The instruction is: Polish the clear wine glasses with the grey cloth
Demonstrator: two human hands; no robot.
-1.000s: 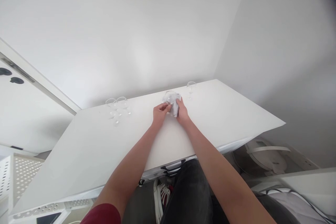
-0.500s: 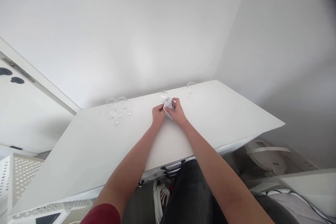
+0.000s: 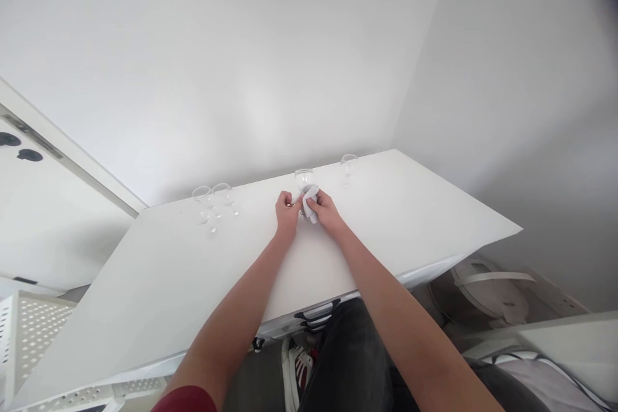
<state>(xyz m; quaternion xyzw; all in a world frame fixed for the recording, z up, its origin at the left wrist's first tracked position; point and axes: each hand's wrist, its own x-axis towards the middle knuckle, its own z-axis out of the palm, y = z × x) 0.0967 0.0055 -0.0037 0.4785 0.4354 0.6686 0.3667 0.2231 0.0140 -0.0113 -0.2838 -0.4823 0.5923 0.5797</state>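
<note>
In the head view, a clear wine glass stands between my hands near the table's back edge, its bowl upright and its rim facing up. A folded white cloth lies against its stem. My right hand pinches the cloth on the right of the stem, thumb toward me. My left hand is closed on the stem's left, where a white corner of the cloth shows at its fingertips. The lower stem and foot are mostly hidden by the cloth and fingers.
Several wine glasses are grouped on the left of the white table. A single wine glass stands to the right near the wall. White perforated baskets are at the lower left. Drawer handles sit below the front edge.
The glass's bowl now shows more fully above my hands and looks more upright. The cloth has shifted down from the bowl to the stem, and my left hand has turned slightly.
</note>
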